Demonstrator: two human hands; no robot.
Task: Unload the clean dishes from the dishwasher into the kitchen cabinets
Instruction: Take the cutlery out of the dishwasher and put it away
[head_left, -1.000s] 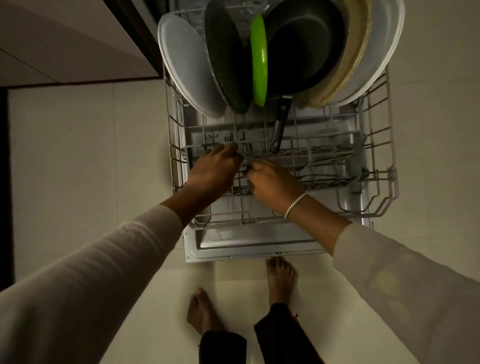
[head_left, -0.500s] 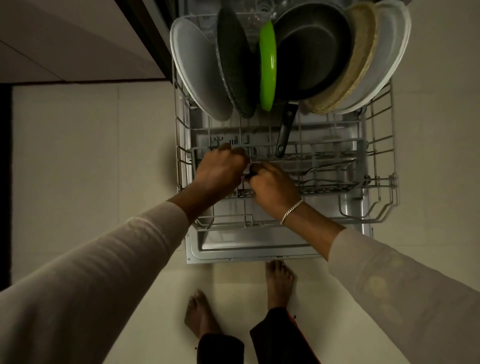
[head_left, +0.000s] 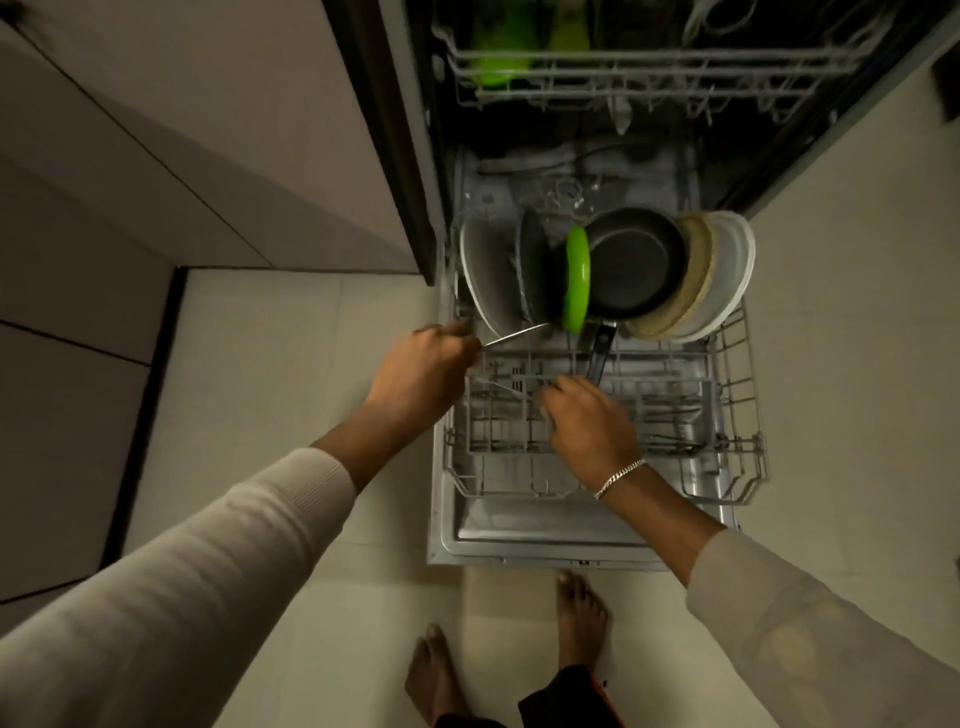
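Left hand (head_left: 421, 371) lifted off rack (head_left: 730, 358), grip round one silver utensil (head_left: 514, 334); right hand (head_left: 587, 421) grip pinches second utensil (head_left: 505, 387); one pan (head_left: 634, 270).

You have open room above the near strip of the lower rack (head_left: 743, 364), in front of the cutlery basket (head_left: 654, 410). At the far end upright plates (head_left: 696, 280) and a frying pan (head_left: 636, 265) fill the rack side to side. The pan handle (head_left: 600, 353) slants down just beside your right hand (head_left: 587, 421), from whose fingers (head_left: 545, 397) a thin utensil (head_left: 506, 388) juts left over the basket. The long utensil (head_left: 511, 335) in your left hand (head_left: 421, 371) points at the white plate (head_left: 488, 275). The upper rack (head_left: 623, 78) overhangs behind the row
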